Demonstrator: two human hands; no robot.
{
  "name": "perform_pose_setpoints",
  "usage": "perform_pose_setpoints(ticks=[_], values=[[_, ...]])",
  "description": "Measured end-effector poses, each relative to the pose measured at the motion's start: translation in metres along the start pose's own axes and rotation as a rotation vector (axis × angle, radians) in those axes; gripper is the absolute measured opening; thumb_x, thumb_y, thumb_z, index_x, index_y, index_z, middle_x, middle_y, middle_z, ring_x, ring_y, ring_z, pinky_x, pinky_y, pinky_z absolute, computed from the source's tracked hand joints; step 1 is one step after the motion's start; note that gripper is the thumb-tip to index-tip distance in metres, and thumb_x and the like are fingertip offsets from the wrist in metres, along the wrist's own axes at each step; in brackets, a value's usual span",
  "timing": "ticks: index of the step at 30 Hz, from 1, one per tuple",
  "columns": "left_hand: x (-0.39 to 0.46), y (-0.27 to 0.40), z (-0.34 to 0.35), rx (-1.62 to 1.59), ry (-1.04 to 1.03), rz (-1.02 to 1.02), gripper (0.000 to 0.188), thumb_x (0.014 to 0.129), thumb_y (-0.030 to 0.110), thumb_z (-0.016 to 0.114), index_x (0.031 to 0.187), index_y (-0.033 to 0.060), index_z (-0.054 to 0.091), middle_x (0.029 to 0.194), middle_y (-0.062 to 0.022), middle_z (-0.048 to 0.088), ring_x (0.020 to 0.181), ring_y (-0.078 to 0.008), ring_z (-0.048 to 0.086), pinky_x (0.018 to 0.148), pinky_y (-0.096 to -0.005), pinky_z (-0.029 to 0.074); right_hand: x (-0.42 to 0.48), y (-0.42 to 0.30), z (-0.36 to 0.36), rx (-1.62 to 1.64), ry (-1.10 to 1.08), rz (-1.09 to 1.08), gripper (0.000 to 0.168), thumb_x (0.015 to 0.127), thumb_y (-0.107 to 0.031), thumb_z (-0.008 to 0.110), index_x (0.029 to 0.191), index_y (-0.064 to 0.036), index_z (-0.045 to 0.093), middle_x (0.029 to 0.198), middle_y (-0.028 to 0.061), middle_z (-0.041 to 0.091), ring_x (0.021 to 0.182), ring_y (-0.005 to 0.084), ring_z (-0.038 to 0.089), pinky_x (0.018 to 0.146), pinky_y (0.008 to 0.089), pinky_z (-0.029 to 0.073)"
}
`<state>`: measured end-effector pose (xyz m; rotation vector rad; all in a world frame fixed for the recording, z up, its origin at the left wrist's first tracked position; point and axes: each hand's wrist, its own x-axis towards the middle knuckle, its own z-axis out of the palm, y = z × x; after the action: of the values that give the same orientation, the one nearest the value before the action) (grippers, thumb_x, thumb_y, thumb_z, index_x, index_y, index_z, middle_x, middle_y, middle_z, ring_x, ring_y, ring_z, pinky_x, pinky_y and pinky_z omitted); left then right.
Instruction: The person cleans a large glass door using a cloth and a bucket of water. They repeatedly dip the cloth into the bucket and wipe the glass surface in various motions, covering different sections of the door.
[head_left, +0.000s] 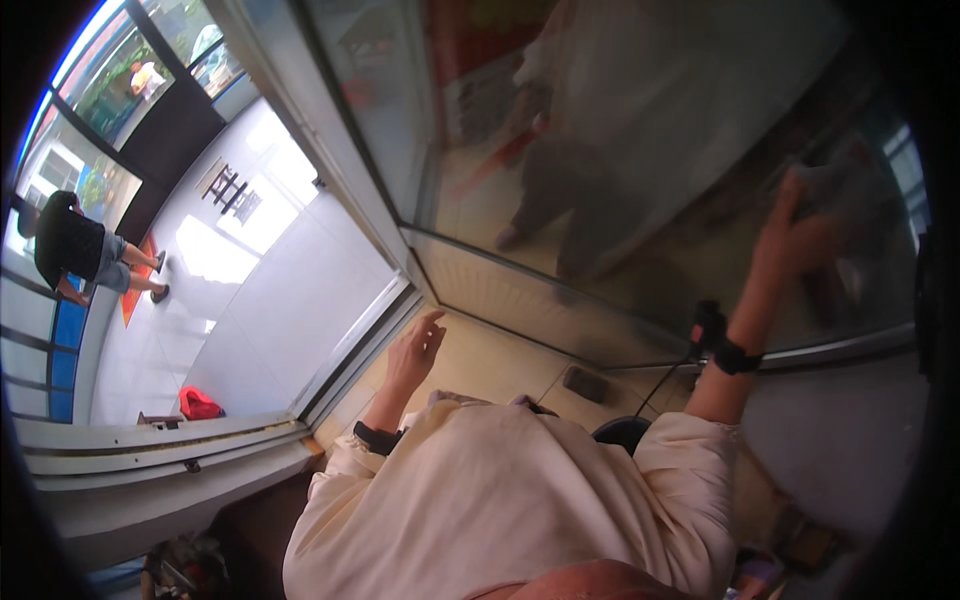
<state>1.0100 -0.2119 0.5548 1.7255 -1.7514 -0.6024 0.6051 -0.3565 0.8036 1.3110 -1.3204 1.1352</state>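
Before me stands a glass door panel (637, 225) in a metal frame, with dim reflections across it. My right hand (799, 236) is raised at the glass on the right, blurred, on a grey cloth (832, 180) whose outline is smeared. Whether the cloth is pressed flat on the pane I cannot tell. Lower and to the left hangs my left hand (416, 351), fingers loosely bent and nothing in it, near the bottom corner of the door frame (416, 270). Both wrists wear black bands; a cable runs down from a small device by the right one.
A dark block (585, 384) lies on the tiled floor (517, 360) below the glass. To the left, a metal sill track (360, 352) borders a bright tiled room with a person (82, 240), a small dark rack (225, 187) and a red bag-like item (200, 403).
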Motion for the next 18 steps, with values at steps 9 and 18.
perform_pose_setpoints(ticks=[9,18], values=[[-0.001,-0.061,-0.025,0.013,0.106,-0.131,0.031,0.085,0.016,0.057,0.115,0.0140,0.051,0.078,-0.0035,0.062,0.063,-0.0171,0.062,0.054,-0.0295,0.046,-0.119,-0.173,0.083,0.204,-0.286,-0.057,0.056,0.079,-0.043,0.060,0.119,-0.006,0.050,0.114,0.0187,0.052,0.099,0.0366,0.052,0.086,0.0460,0.037],[-0.077,-0.131,-0.125,-0.004,0.131,-0.160,0.032,0.087,0.011,0.053,0.119,0.0114,0.048,0.076,-0.0038,0.060,0.058,-0.0121,0.059,0.055,-0.0257,0.047,-0.032,-0.387,0.085,0.419,-0.148,-0.304,0.033,0.077,-0.022,0.057,0.109,-0.015,0.059,0.101,0.0005,0.059,0.076,0.0182,0.054,0.099,0.0606,0.023]])
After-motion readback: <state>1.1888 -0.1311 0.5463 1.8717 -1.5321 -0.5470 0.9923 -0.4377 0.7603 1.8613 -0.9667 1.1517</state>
